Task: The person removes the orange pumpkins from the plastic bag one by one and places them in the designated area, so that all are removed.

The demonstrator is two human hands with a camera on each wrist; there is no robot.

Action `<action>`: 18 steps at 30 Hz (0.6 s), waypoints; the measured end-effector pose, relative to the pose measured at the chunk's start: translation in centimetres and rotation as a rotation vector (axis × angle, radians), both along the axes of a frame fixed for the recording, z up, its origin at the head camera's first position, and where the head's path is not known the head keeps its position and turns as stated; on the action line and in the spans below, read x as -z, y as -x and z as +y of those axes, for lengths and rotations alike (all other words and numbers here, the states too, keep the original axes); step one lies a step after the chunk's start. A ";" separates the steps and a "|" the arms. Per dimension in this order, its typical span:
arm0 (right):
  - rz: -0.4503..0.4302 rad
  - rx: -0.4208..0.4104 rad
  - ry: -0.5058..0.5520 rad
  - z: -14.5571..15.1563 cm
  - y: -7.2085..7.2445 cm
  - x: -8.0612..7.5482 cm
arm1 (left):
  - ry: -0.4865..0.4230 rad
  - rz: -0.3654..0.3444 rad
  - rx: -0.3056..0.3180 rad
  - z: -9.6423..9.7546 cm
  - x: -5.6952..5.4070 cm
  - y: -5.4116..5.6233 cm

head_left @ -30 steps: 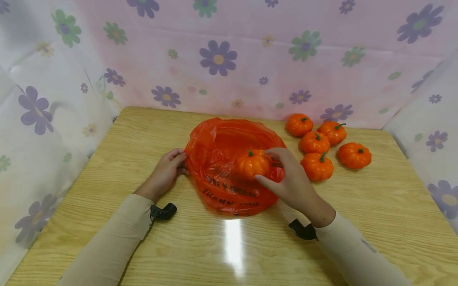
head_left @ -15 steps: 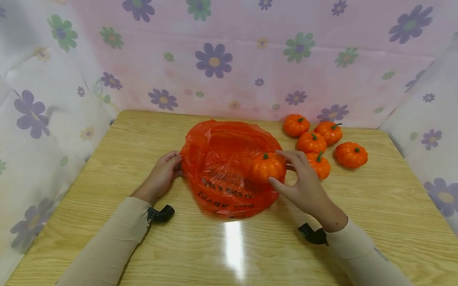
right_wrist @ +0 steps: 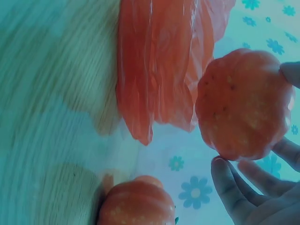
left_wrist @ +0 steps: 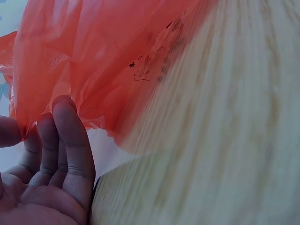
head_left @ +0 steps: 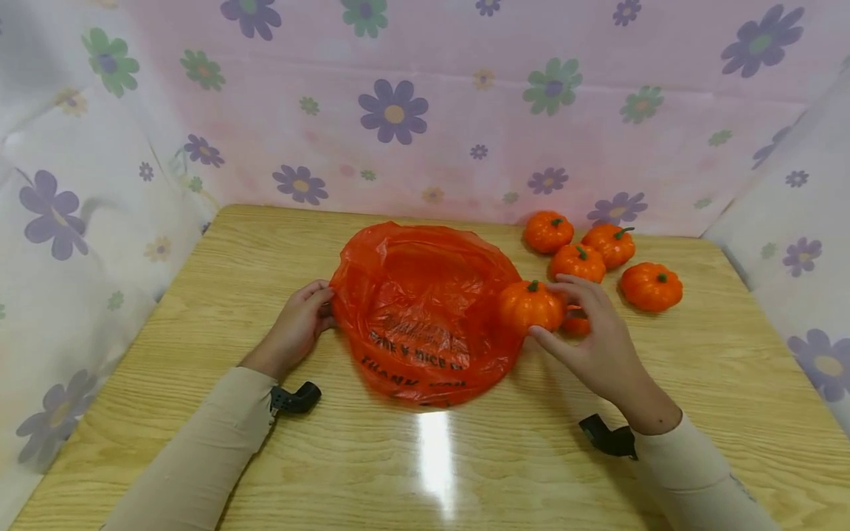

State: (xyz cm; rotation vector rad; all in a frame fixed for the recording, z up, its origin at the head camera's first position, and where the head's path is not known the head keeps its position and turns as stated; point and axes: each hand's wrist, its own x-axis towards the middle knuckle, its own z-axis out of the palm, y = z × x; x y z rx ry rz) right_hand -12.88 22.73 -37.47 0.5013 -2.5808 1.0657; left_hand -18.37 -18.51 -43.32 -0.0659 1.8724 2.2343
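Note:
An orange plastic bag (head_left: 425, 324) with dark printed lettering lies with its mouth open in the middle of the table. My left hand (head_left: 300, 324) pinches its left rim between thumb and fingers; the left wrist view shows the thin film (left_wrist: 89, 56) at the fingertips. My right hand (head_left: 600, 346) holds a small orange pumpkin (head_left: 530, 307) with a green stem, at the bag's right edge. In the right wrist view this pumpkin's underside (right_wrist: 243, 105) faces the camera, raised off the table, with thumb and fingers around its side.
Behind and beside the right hand stand several more pumpkins (head_left: 651, 287), one (head_left: 576, 323) partly hidden by that hand. Flower-printed cloth (head_left: 398, 162) rises at the back and sides of the wooden table (head_left: 332, 472). A black camera mount sits at each wrist.
My right hand has moved right with the pumpkin, from over the bag's middle to its right edge. The left hand keeps its grip on the rim, with the view shifting slightly.

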 end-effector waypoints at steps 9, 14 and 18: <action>-0.104 0.045 -0.053 1.1 -0.1 0.0 | -0.085 0.025 -0.044 -0.3 -0.1 0.1; -0.112 0.040 -0.102 1.7 -0.1 0.0 | -0.138 0.005 -0.038 -0.4 0.0 0.2; -0.107 0.011 -0.167 2.1 0.1 0.1 | -0.158 -0.001 -0.019 -0.7 0.2 0.3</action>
